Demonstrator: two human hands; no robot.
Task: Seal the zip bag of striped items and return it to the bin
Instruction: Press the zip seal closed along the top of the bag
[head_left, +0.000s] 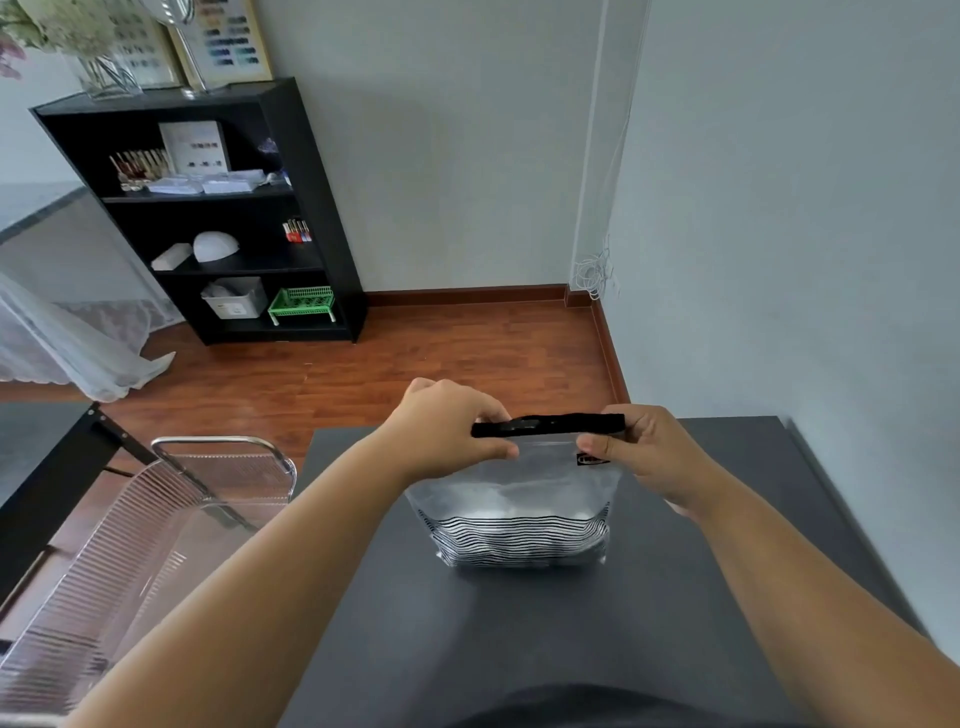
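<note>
zip bag (519, 483) label illegible, no readable text

Clear zip bag (519, 493) upright on dark table (519, 649), black zip strip on top, striped items (519, 538) inside.

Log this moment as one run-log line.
stage: sealing | zip bag upright on dark table | left hand pinches black zip strip | right hand pinches other end | bin: clear bin left of table
</note>
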